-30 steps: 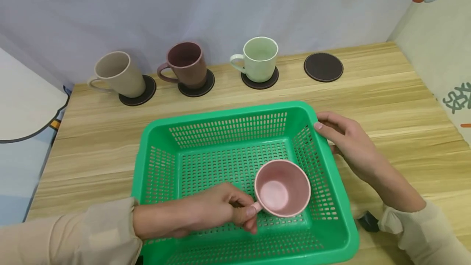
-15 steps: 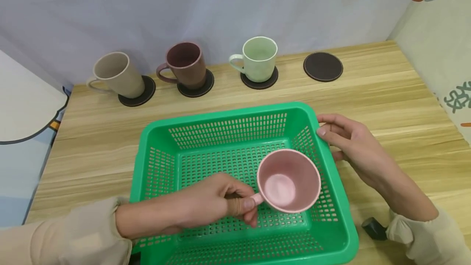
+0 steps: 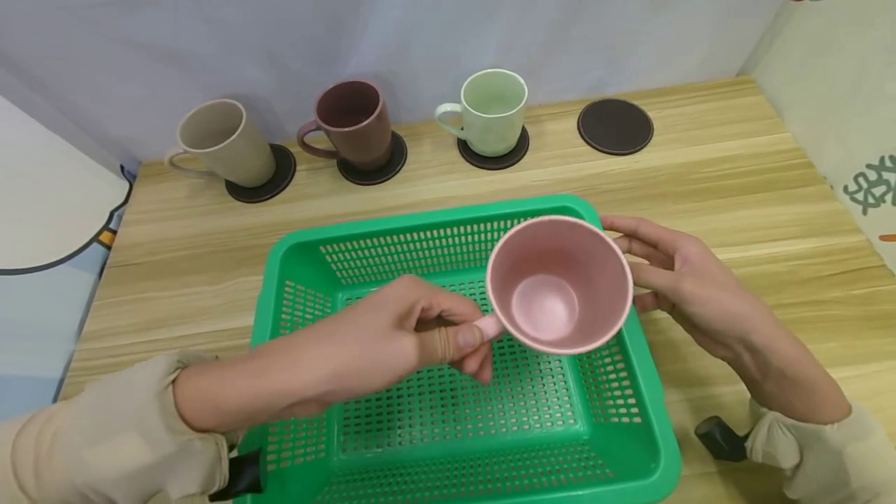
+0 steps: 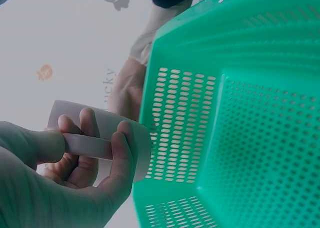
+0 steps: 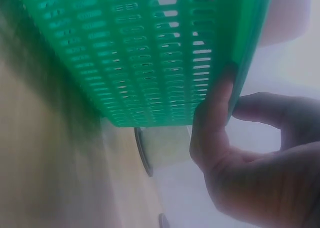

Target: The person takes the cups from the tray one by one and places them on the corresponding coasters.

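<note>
A pink mug (image 3: 560,286) hangs above the green basket (image 3: 455,481), its mouth facing the head camera. My left hand (image 3: 399,333) pinches its handle between thumb and fingers; the left wrist view also shows the fingers around the handle (image 4: 89,147). At the basket's right rim is my right hand (image 3: 686,286). In the right wrist view its fingers (image 5: 212,123) are under the rim and the thumb (image 5: 265,107) meets the rim from outside. The mug covers part of the right rim and the thumb tip in the head view.
Along the back stand a beige mug (image 3: 227,142), a dark maroon mug (image 3: 355,127) and a pale green mug (image 3: 493,113), each on a dark round coaster. A bare coaster (image 3: 615,127) lies to their right on the wooden table (image 3: 742,169). A pale cloth hangs behind.
My left hand has lifted the pink mug from low in the basket to above it, up and slightly right in view. My right hand stays at the rim, shifted slightly outward.
</note>
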`<state>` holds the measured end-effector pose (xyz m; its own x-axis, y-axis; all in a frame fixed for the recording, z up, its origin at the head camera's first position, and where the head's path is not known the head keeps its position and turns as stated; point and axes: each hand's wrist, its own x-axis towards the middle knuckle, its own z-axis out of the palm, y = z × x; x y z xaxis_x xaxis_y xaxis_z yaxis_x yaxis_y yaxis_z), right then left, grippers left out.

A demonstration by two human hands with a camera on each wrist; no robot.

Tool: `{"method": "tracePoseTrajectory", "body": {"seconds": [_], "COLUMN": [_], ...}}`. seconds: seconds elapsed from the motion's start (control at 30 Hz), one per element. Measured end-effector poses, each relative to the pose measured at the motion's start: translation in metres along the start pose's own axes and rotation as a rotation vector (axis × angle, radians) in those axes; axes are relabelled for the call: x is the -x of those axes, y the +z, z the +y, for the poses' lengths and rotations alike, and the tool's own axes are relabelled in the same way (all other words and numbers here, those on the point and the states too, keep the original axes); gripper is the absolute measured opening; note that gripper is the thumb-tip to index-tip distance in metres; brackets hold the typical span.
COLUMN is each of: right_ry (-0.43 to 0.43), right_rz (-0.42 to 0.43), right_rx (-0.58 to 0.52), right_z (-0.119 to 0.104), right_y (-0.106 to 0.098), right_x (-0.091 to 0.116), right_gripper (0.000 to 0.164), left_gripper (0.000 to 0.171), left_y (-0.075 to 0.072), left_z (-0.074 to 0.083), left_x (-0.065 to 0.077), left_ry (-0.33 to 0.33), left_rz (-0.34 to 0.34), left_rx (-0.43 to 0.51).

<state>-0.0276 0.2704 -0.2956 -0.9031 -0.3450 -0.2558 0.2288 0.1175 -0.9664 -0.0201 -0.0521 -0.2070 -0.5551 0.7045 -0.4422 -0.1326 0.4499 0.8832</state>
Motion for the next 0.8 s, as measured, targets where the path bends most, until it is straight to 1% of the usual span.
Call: {"method": "tracePoseTrajectory", "body": {"seconds": [0.17,0.27,0.37,0.43,0.53,0.63,0.7,0.8], "right_ry": [-0.046,-0.066,-0.072,-0.068,-0.053,-0.032,-0.022,-0.020], "right_rz": [-0.046,-0.051,-0.059,-0.057,-0.047,-0.046,-0.056,-0.072], "right_rx": [-0.129,-0.172,-0.198,-0.196,-0.182,-0.155,-0.145,-0.144], "right_z": [0.006,0.010,0.013,0.013,0.012,0.010,0.009,0.008], "right_y": [-0.004,-0.006,-0.006,-0.005,-0.004,-0.003,-0.003,-0.003], "right_x": [0.000,0.000,0.000,0.001,0.001,0.001,0.000,-0.001], "right_gripper": [0.046,0.040,0.038,0.040,0.047,0.052,0.052,0.053], "left_gripper": [0.032,0.032,0.031,0.031,0.030,0.030,0.030,0.032], "left_y": [-0.008,-0.013,-0.018,-0.022,-0.030,-0.039,-0.045,-0.051], "left_z": [0.019,0.029,0.038,0.042,0.048,0.052,0.054,0.056], "left_x": [-0.004,-0.007,-0.011,-0.014,-0.021,-0.029,-0.033,-0.040], "left_ry": [0.002,-0.007,-0.019,-0.014,0.016,0.059,0.061,0.063], "left_rz": [0.023,0.034,0.041,0.052,0.087,0.128,0.144,0.149], "left_rx": [-0.027,-0.025,-0.006,0.005,0.022,0.032,0.028,0.039]}}
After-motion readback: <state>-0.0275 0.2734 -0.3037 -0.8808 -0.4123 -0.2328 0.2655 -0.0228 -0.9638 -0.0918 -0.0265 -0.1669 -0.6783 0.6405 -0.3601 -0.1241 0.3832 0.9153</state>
